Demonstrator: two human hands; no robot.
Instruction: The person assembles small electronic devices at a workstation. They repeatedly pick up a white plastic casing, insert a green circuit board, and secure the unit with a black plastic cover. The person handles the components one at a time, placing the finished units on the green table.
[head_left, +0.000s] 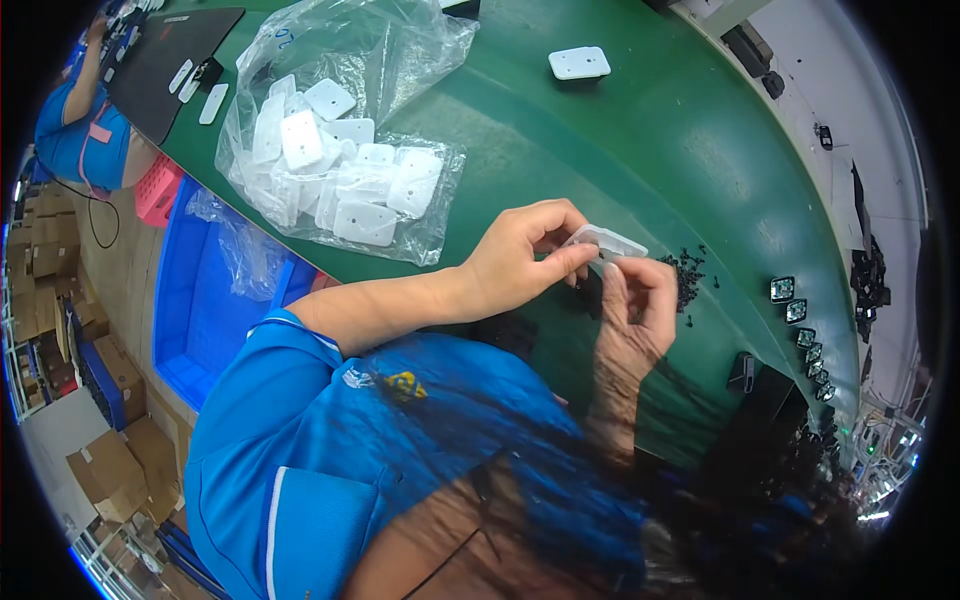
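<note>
A white rounded plastic plate (622,243) is held tilted over the green table. My left hand (530,250) grips its left part, thumb on the near face and fingers behind. Against the plate's near edge, my right hand (640,308) has its thumb and fingertips closed together. A tiny dark bit shows between the two thumbs, too small to name; whether the right fingertips hold it is hidden. Just right of the plate lies a heap of small black parts (688,275). Farther left, a clear plastic bag (400,80) lies open with several similar white plates (302,138) in it.
Another white plate on a dark piece (580,64) sits at the far side of the green table (560,140). Small square lens-like parts (782,290) line the right edge. A blue bin (185,320) stands left below the table. A co-worker's arm (85,85) is at far left.
</note>
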